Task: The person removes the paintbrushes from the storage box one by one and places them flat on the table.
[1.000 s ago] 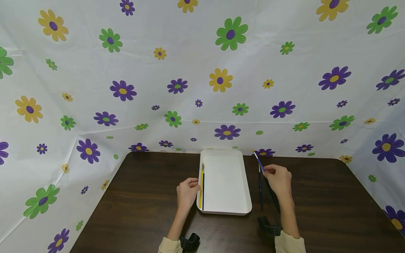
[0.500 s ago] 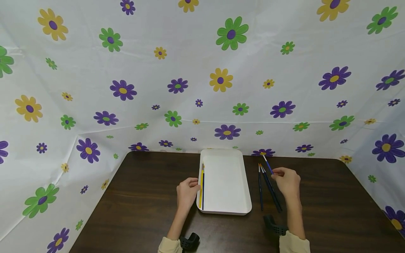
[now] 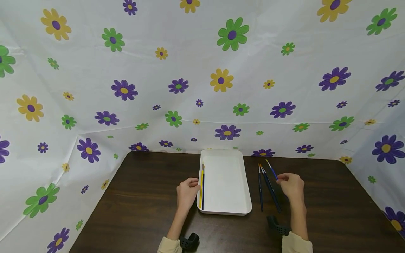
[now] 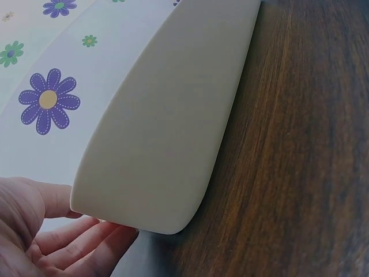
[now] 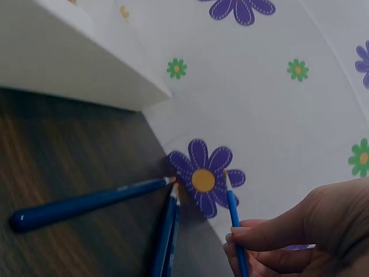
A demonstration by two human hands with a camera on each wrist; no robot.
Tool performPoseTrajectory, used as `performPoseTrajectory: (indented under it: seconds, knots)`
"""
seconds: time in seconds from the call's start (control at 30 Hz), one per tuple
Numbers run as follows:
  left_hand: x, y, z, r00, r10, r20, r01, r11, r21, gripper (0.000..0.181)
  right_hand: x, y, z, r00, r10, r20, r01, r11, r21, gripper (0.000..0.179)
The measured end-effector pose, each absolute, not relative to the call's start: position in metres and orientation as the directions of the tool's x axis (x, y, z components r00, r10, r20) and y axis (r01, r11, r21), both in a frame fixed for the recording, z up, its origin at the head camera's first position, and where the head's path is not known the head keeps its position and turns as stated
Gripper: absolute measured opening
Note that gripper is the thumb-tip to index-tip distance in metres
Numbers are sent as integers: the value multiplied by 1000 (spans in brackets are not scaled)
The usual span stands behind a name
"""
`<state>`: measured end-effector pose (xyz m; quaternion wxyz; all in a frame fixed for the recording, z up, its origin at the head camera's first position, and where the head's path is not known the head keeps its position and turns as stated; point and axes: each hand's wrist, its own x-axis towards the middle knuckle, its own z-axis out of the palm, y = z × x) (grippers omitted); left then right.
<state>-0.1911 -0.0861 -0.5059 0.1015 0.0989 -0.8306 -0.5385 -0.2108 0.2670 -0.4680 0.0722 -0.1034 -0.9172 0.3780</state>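
Observation:
My right hand (image 3: 292, 188) pinches a thin blue paintbrush (image 3: 271, 169) between thumb and fingertips, its bristle end pointing to the far side. Just left of it, several dark blue paintbrushes (image 3: 270, 188) lie on the table with their tips close together; they also show in the right wrist view. A white rectangular tray (image 3: 226, 182) sits at the middle. My left hand (image 3: 187, 194) holds the tray's left side, the thumb at the rim and the fingers against the outside. Inside, along that side, lie a yellow paintbrush (image 3: 200, 191) and a dark one (image 3: 203, 193).
The dark wooden table (image 3: 142, 196) runs back to a white cloth (image 3: 190, 63) printed with flowers, which rises behind it and at both sides. A black wrist mount (image 3: 278, 226) sits on the right wrist, and another (image 3: 190, 241) on the left.
My right hand has moved right and toward me with the blue paintbrush, uncovering the dark paintbrushes on the table. The left hand and tray have stayed in place.

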Motion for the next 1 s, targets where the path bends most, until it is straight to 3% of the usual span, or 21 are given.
performPoseTrajectory:
  seconds: [0.3,1.0]
  knots:
    - [-194,-86,-509,-959,-274,73,-49,413,909,19,-212,273,-477,-973,227,-46,193,682,-706,18]
    - [-194,-87,-510,-956,-277,100,-26,417,909,19,-214,270,-487,-968,251,-16,192,698,-690,17]
